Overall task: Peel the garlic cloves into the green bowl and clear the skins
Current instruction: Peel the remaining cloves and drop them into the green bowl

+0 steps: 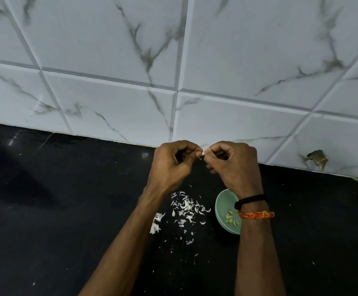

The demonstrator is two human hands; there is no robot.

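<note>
Both hands, left hand (pixel 171 162) & right hand (pixel 233 165), pinch one garlic clove (pixel 202 154) betw. fingertips; skins (pixel 185 207) below left (scattered), green bowl (pixel 224 207) under right wrist.

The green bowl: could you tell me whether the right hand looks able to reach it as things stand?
Probably yes: the green bowl lies open directly beneath the right hand, though that hand is pinching a garlic clove.

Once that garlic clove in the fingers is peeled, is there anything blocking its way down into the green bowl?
Only the person's own right wrist. The garlic clove is pinched between the left hand and right hand, and the right wrist with its bracelets crosses over part of the green bowl. The bowl's left side lies open.
</note>
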